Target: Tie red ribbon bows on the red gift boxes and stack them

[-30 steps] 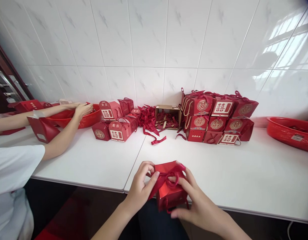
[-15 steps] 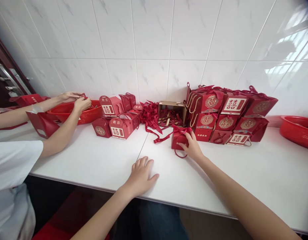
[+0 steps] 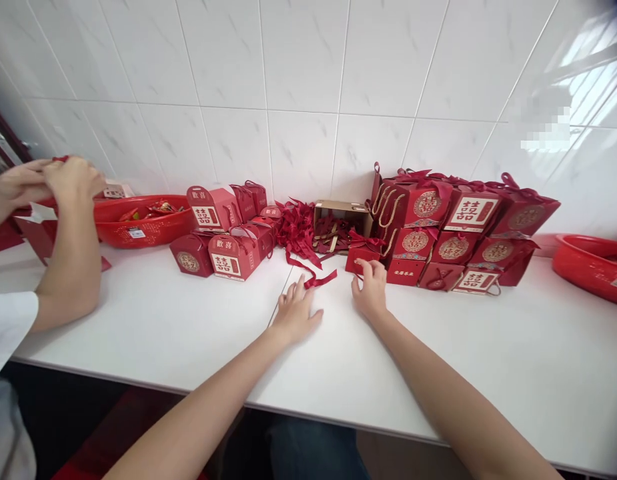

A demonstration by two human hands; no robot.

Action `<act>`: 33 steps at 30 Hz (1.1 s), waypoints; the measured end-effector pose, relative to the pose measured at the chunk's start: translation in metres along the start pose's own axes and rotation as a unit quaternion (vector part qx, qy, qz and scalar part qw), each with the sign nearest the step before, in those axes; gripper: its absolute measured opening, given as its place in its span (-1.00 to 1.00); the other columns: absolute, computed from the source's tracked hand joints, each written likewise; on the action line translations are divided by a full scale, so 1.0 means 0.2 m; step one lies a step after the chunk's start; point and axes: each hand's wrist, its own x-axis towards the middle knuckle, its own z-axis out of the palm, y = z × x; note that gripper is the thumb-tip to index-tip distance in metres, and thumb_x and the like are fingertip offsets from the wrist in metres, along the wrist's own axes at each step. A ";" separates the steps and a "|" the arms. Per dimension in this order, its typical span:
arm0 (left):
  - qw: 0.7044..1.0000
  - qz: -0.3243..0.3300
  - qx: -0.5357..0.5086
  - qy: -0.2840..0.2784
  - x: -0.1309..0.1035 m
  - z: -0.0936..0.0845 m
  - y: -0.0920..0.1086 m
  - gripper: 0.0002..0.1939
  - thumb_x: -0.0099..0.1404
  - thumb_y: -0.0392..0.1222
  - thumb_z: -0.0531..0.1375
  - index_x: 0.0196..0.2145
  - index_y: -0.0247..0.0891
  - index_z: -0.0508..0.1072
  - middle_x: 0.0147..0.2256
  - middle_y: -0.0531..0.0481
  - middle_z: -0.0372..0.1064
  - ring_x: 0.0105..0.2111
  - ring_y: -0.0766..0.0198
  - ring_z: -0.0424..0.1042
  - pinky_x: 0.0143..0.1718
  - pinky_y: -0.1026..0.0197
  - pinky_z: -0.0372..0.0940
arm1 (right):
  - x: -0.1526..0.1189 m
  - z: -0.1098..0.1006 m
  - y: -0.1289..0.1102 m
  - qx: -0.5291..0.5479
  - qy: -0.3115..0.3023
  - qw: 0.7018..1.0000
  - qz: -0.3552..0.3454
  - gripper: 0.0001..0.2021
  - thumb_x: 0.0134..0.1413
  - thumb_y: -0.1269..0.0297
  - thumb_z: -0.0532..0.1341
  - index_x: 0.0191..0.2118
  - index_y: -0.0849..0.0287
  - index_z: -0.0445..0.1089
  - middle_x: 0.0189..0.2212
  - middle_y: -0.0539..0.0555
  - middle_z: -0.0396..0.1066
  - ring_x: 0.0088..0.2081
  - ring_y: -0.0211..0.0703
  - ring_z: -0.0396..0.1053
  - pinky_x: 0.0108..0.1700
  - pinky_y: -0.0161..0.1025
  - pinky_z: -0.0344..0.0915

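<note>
My left hand [image 3: 294, 313] rests low over the white table with its fingers spread and nothing in it, just in front of a loose red ribbon [image 3: 321, 280]. My right hand [image 3: 371, 288] is at the front of a small red box [image 3: 363, 255], its fingers apart; whether a fingertip touches the box cannot be made out. That box stands against the left end of the stacked red gift boxes [image 3: 413, 243]. Behind the ribbon lie a heap of red ribbons [image 3: 298, 230] and an open cardboard box [image 3: 342, 210] holding dark red pieces.
Several red gift boxes [image 3: 233, 257] stand left of the ribbons. A red basket [image 3: 143, 237] is farther left, beside a co-worker's hands [image 3: 73, 177] and arm. Another red basket [image 3: 588, 273] sits at the right edge. A tiled wall runs behind.
The small red box has moved back against the stack, and my right hand has loosened from it. My left hand has moved forward toward the ribbon. The co-worker's hands have moved left from the basket.
</note>
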 end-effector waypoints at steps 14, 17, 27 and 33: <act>0.971 0.126 -0.148 0.136 0.07 0.03 -0.08 -0.81 0.23 -0.35 0.08 -0.26 -0.20 0.45 -0.21 -0.03 0.46 -0.16 0.23 0.41 -0.15 0.21 0.31 | -0.18 0.09 -0.20 0.454 -0.201 0.824 0.273 -0.77 -0.05 0.20 0.28 -0.25 0.11 0.30 -0.29 0.11 0.51 -0.22 -0.05 0.51 -0.20 -0.10 0.43; 0.967 0.131 -0.166 0.141 0.07 0.03 -0.07 -0.79 0.23 -0.32 0.11 -0.17 -0.19 0.41 -0.23 0.00 0.47 -0.24 0.27 0.43 -0.21 0.25 0.32 | -0.17 0.07 -0.19 0.521 -0.166 0.784 0.293 -0.68 -0.15 0.25 0.36 -0.19 0.06 0.35 -0.22 0.03 0.50 -0.17 -0.12 0.49 -0.14 -0.17 0.42; 0.964 0.035 -0.181 0.190 0.07 0.04 -0.10 -0.71 0.09 -0.38 0.17 -0.21 -0.13 0.43 -0.44 0.10 0.39 -0.42 0.27 0.38 -0.31 0.23 0.28 | -0.10 0.05 -0.08 0.620 -0.016 0.706 0.342 -0.84 -0.17 0.45 0.38 -0.40 0.12 0.44 -0.40 -0.05 0.50 -0.34 -0.35 0.45 -0.22 -0.41 0.42; 0.902 -0.143 -0.213 0.347 0.10 -0.11 -0.42 -0.78 0.31 -0.25 0.11 -0.08 -0.28 0.37 -0.24 -0.03 0.42 -0.26 0.24 0.43 -0.19 0.11 0.35 | -0.06 -0.02 -0.08 0.645 0.006 0.683 0.343 -0.80 -0.18 0.54 0.36 -0.42 0.14 0.39 -0.48 -0.10 0.43 -0.42 -0.40 0.41 -0.34 -0.47 0.41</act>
